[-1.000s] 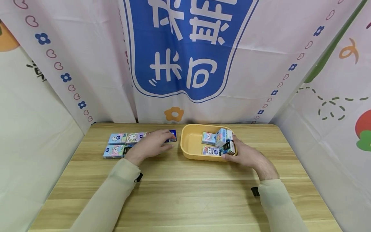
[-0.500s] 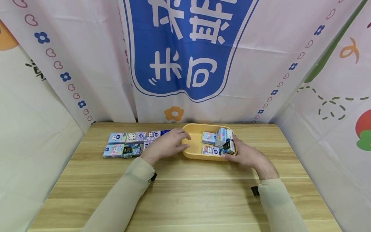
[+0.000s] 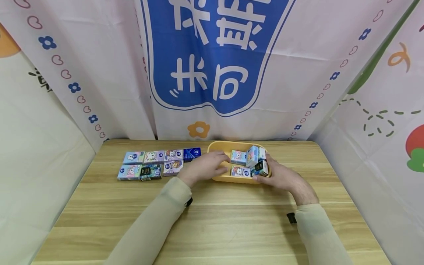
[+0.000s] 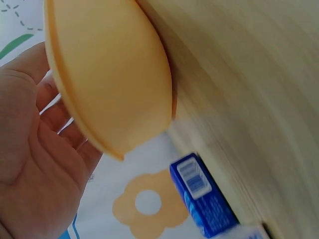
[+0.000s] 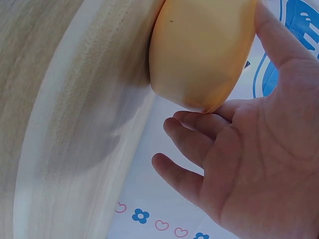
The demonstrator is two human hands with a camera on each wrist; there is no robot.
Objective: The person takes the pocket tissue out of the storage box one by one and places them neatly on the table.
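Note:
In the head view, my left hand [image 3: 206, 168] reaches over the left end of the yellow plastic basket [image 3: 236, 180], fingers extended and loosely bent above its inside. I see nothing held in it; the left wrist view shows its bare palm [image 4: 42, 149] beside the rim. My right hand [image 3: 281, 177] holds the basket's right end, thumb near the front rim and fingers toward the far side. Inside lie several pocket tissue packs: a light blue one [image 3: 238, 157], a pink-and-white one [image 3: 241, 172], a tilted blue one [image 3: 252, 156] and a dark one [image 3: 261, 168].
Left of the basket, more tissue packs lie in two rows on the wooden table [image 3: 232, 224]. Among them are a dark blue pack [image 3: 192, 154] and a black patterned pack [image 3: 151, 172]. Printed cloth [image 3: 129, 73] hangs behind and on both sides.
My left hand has moved right, from above the tissue packs on the table to over the basket's left end, uncovering those packs. My right hand and the basket have stayed in place.

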